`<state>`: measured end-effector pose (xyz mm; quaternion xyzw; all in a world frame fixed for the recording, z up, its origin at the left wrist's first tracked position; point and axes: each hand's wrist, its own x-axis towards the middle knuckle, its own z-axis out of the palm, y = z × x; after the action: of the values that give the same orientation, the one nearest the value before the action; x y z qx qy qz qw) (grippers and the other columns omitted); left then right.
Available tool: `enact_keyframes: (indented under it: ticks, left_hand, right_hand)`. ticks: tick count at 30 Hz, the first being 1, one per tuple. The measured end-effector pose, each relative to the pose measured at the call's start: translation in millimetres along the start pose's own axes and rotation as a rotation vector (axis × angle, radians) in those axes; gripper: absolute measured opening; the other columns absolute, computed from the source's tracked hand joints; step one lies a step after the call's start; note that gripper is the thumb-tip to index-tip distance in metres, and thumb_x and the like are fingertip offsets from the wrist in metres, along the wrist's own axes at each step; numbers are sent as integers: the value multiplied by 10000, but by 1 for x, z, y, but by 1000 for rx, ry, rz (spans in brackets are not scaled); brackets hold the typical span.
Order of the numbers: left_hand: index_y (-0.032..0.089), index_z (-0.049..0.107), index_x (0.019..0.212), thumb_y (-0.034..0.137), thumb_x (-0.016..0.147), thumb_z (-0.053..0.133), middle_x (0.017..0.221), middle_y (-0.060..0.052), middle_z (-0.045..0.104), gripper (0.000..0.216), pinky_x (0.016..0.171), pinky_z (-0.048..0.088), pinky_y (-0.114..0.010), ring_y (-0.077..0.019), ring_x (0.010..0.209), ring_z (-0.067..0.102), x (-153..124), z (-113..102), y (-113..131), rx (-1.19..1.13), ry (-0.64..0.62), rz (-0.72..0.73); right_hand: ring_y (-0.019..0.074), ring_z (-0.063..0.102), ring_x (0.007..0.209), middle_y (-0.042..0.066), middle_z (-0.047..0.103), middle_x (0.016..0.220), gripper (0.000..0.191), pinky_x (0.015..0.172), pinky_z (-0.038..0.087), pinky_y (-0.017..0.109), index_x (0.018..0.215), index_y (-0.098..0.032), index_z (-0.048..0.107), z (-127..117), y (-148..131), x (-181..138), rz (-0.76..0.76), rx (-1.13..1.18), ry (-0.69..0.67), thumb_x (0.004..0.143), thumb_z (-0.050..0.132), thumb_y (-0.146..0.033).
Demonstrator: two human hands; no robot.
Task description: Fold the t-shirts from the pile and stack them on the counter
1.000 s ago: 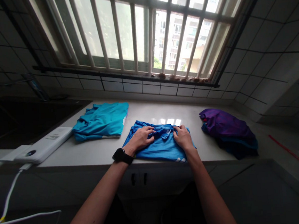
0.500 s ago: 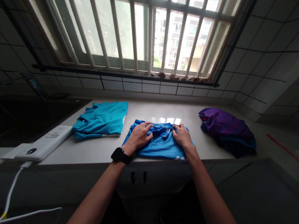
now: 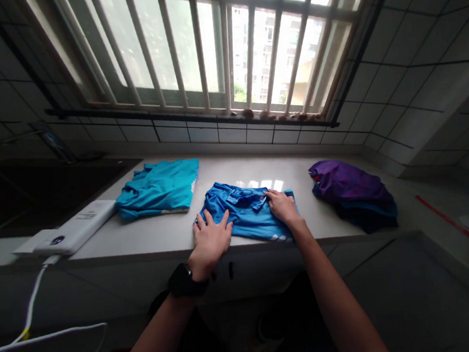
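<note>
A blue shirt [image 3: 246,219] lies folded in a rectangle at the front of the counter, its bunched collar uppermost and white marks near its lower right edge. My left hand [image 3: 212,237], with a black watch [image 3: 184,279] at the wrist, is spread flat on the shirt's lower left part. My right hand [image 3: 283,207] rests on the right side, its outstretched fingers beside the collar; cloth under its fingertips is hidden. Further left lies a folded teal garment [image 3: 161,187]. On the right sits a pile of dark clothing with a purple garment [image 3: 350,185] on top.
A white power bank [image 3: 78,225] with a white cable [image 3: 33,295] lies at the counter's [image 3: 153,235] left front. Behind it are a dark sink [image 3: 34,193] and a faucet [image 3: 53,142]. A barred window [image 3: 211,52] is above. A red strip [image 3: 454,222] lies at far right.
My left hand has moved down from the collar to the shirt's lower left and spread its fingers. My right hand stays near the collar's right side. The view has shifted slightly.
</note>
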<state>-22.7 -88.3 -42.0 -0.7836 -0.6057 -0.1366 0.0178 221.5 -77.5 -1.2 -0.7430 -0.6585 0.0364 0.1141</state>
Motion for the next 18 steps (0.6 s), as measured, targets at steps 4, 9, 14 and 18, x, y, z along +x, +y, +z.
enact_keyframes:
  ticks: [4, 9, 14, 18]
  left_hand:
    - [279, 537, 1544, 498, 1030, 387, 1555, -248, 513, 578, 1073, 409, -710, -490, 1417, 466, 36, -3, -12, 17, -85, 27]
    - [328, 507, 1561, 526, 1031, 379, 1571, -194, 519, 580, 1102, 387, -688, -456, 1457, 437, 76, -6, -29, -9, -172, 160]
    - [375, 561, 1513, 595, 1001, 444, 1590, -153, 517, 569, 1130, 367, -671, -433, 1450, 462, 115, -5, -45, -24, -263, 226]
    - [343, 615, 1463, 608, 964, 535, 1520, -139, 594, 570, 1163, 368, -605, -397, 1429, 496, 139, -10, -50, -15, -263, 299]
  right_hand:
    - [263, 571, 1313, 80, 575, 1538, 485, 1022, 484, 383, 1485, -282, 584, -11, 0, -7, 61, -81, -14, 1061, 350, -251]
    - [282, 620, 1239, 146, 676, 1365, 429, 952, 512, 350, 1371, -210, 662, -20, -9, -20, 101, -175, -37, 1053, 374, -227]
    - [306, 643, 1223, 213, 690, 1309, 435, 924, 537, 354, 1254, -136, 738, -29, -27, -28, 134, -214, -68, 1017, 374, -129]
    - [334, 668, 1196, 277, 694, 1252, 454, 922, 551, 396, 1186, -70, 776, -32, -43, -36, 149, -226, -99, 1004, 360, -76]
